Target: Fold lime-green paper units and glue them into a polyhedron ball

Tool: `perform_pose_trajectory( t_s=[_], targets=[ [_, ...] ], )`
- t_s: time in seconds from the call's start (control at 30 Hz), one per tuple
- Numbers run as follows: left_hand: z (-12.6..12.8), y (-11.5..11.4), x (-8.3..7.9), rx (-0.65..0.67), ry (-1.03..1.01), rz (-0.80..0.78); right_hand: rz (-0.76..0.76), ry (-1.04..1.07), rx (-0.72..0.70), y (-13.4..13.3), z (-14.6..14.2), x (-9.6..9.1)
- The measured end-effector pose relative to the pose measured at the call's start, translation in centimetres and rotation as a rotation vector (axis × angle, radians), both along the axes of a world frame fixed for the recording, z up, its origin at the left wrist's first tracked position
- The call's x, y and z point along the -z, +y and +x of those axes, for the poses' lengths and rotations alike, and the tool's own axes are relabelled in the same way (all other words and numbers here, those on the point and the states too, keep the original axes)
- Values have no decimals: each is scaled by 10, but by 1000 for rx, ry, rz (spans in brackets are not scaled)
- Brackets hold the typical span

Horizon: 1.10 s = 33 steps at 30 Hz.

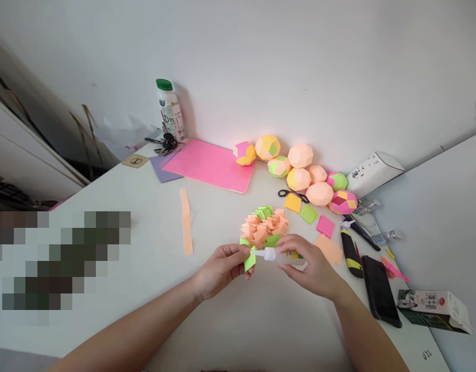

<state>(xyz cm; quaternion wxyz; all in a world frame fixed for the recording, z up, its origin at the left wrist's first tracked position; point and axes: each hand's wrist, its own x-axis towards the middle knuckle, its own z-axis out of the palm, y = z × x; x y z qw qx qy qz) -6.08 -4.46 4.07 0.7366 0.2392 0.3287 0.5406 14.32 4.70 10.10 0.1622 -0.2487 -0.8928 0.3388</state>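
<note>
My left hand pinches a small folded piece of green paper between thumb and fingers. In my right hand lies a clear glue bottle with a white nozzle, tipped sideways. The nozzle's tip points left and meets or nearly meets the green paper; whether glue is coming out is too small to tell. Just beyond both hands sits a pile of folded peach and green paper pieces. A peach paper strip lies flat to the left of my left hand.
Several faceted paper balls line the wall behind black scissors and sticky-note pads. Pink sheets, keys and a white bottle are at back left. A cutter, phone and carton lie right.
</note>
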Motion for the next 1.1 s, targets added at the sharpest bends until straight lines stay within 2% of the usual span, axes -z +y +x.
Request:
perform_pose_trajectory(
  t_s=[0.3, 0.43, 0.63, 0.87, 1.1],
  targets=[
    [0, -2, 0, 48, -92, 17, 70, 70, 63, 0, -3, 4],
    [-1, -3, 3, 67, -152, 74, 61, 124, 93, 1, -2, 3],
    [-1, -3, 4, 61, -250, 178, 10, 177, -4, 2, 2, -2],
    [-2, -3, 6, 47, -244, 151, 34, 151, -106, -1, 0, -4],
    [-2, -3, 3, 57, -251, 180, 49, 156, 5, 1, 1, 0]
  ],
)
